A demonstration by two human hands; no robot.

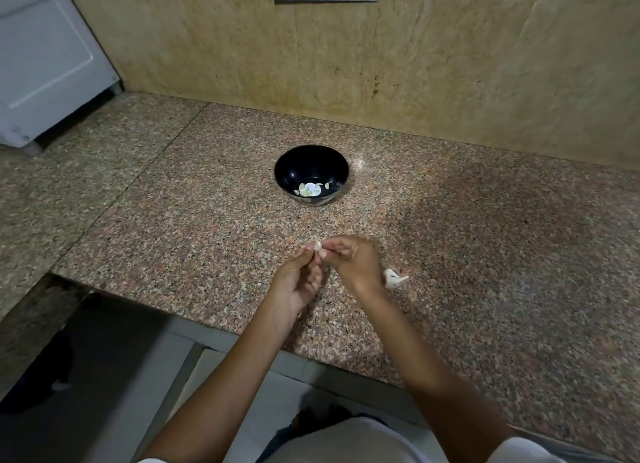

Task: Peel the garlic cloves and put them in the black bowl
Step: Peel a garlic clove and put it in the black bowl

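The left hand [298, 279] and right hand [354, 261] pinched one clove [318, 245] between their fingertips, apparently mid-peel, the bowl [293, 167] well beyond them; next, the skin likely needed stripping before the drop.

On your desk [485, 254], the bowl [294, 164] stands behind your left hand [299, 282] and right hand [353, 260], cloves [310, 189] in it; a garlic piece [394, 278] lies just right of the right hand.

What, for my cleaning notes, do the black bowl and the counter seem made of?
Black bowl: glossy plastic or glazed ceramic, undecidable here; bright highlights streak its smooth inner wall. Counter: polished stone, probably granite; pink, grey and black speckles with a soft glare spot beside the bowl.
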